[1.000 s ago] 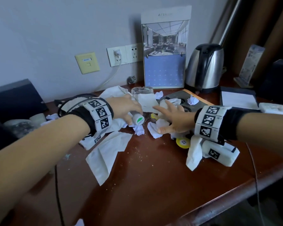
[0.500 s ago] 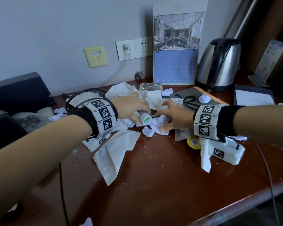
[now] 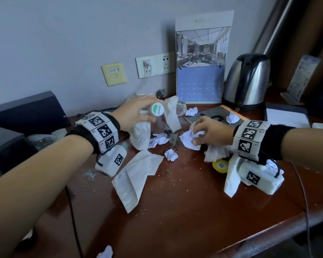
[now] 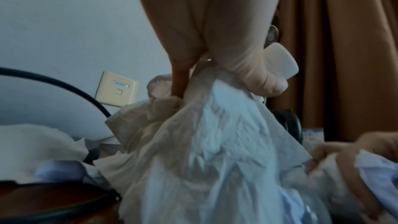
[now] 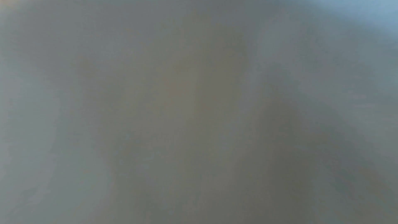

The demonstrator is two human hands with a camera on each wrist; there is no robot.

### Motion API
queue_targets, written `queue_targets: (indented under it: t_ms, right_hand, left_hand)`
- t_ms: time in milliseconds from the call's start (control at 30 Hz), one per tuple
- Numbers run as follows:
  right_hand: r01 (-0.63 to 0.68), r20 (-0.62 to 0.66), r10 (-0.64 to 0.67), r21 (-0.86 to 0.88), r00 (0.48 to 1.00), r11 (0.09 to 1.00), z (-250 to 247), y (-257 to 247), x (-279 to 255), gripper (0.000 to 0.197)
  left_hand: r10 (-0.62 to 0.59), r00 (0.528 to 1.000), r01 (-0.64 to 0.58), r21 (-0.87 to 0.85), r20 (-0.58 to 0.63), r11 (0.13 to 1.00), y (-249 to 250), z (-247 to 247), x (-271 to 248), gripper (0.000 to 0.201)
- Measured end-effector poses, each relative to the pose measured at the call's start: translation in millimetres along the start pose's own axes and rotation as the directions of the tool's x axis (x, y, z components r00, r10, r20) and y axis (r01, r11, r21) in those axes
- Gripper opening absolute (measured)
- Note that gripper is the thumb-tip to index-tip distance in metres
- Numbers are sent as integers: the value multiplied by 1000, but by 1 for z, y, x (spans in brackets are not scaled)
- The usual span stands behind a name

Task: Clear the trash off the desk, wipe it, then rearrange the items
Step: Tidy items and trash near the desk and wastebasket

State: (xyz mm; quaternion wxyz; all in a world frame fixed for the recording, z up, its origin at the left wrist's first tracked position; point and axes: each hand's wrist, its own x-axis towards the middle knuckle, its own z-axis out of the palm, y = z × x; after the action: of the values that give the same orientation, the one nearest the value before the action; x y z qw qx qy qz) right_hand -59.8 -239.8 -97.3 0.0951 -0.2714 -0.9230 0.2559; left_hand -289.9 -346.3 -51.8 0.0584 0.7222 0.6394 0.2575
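Note:
My left hand [image 3: 134,116] is raised above the desk [image 3: 175,211]. It grips a small bottle with a white and green cap [image 3: 157,108] together with a bunch of white tissues [image 3: 141,135] that hang below it. In the left wrist view the fingers [image 4: 215,57] pinch the tissues [image 4: 204,151], and the cap [image 4: 280,62] shows behind them. My right hand [image 3: 209,131] lies low on the desk with its fingers curled round crumpled white paper [image 3: 189,141]. The right wrist view is a grey blur.
A flat tissue [image 3: 136,175], paper balls [image 3: 171,154] and crumbs litter the desk. A yellow tape roll [image 3: 220,165] lies near my right wrist. A kettle [image 3: 247,81], calendar [image 3: 200,71], glass ashtray [image 3: 181,108] and notepad [image 3: 285,118] stand at the back. A black cable [image 3: 73,211] runs off the front left.
My left hand has lifted the bottle and tissues off the desk. My right hand has closed round the crumpled paper and gathered it in.

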Motion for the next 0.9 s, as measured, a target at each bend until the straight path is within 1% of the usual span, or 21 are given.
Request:
queue_targets:
  t_ms: [100, 167, 200, 233, 333, 400, 467, 500, 533, 567, 600, 633, 700, 733, 767, 833, 900]
  right_hand:
    - [-45, -41, 44, -22, 998, 999, -7, -6, -4, 19]
    - [-74, -83, 73, -10, 994, 997, -10, -13, -2, 25]
    - [-93, -84, 92, -8, 992, 996, -11, -16, 1, 26]
    - [-96, -76, 95, -5, 993, 995, -13, -21, 2, 30]
    - [-97, 27, 97, 9, 995, 995, -15, -34, 7, 57]
    - [-85, 56, 82, 65, 995, 994, -18, -41, 13, 63]
    - [-100, 49, 95, 103, 994, 990, -23, -45, 17, 65]
    - [-117, 31, 114, 81, 993, 990, -26, -43, 19, 64]
    - [-139, 11, 138, 46, 990, 989, -30, -41, 19, 57]
    - [-163, -11, 163, 29, 987, 986, -35, -37, 17, 47]
    - [-182, -38, 184, 35, 982, 983, -41, -32, 13, 39]
    - [-213, -64, 216, 44, 974, 976, -46, -27, 6, 40]
    - [-274, -127, 279, 60, 952, 960, -55, -14, -10, 57]
    - [-297, -160, 307, 86, 938, 951, -57, -12, -19, 61]
    - [-323, -173, 338, 113, 925, 940, -58, -10, -29, 61]
    - [-338, -190, 362, 149, 913, 929, -54, -7, -46, 58]
    - [-325, -192, 347, 134, 918, 936, -45, -8, -61, 55]
  left_hand:
    - [-100, 989, 86, -131, -109, 988, 3, -7, -3, 46]
    - [-165, 970, 133, -173, -180, 976, 3, -10, -5, 47]
    - [-185, 960, 145, -193, -209, 970, 3, -12, -6, 46]
    - [-203, 951, 153, -217, -232, 964, 2, -13, -6, 46]
    - [-246, 928, 162, -293, -280, 942, 2, -19, -10, 43]
    - [-274, 911, 164, -337, -310, 927, 0, -22, -12, 41]
    - [-305, 892, 168, -383, -334, 909, -1, -25, -15, 38]
    - [-317, 884, 166, -402, -344, 900, -1, -26, -15, 36]
    - [-326, 876, 162, -420, -356, 893, 0, -27, -16, 34]
    - [-334, 868, 155, -438, -368, 886, 0, -27, -16, 33]
    - [-342, 859, 146, -458, -381, 877, 1, -27, -16, 31]
    - [-352, 849, 137, -479, -394, 867, 3, -27, -17, 29]
    - [-366, 837, 121, -515, -406, 849, 6, -26, -17, 26]
    - [-370, 835, 114, -528, -408, 841, 9, -25, -17, 25]
    - [-370, 833, 106, -539, -410, 836, 12, -25, -17, 25]
    - [-373, 833, 90, -564, -410, 821, 20, -23, -17, 29]
    - [-376, 831, 75, -588, -409, 805, 29, -20, -15, 32]
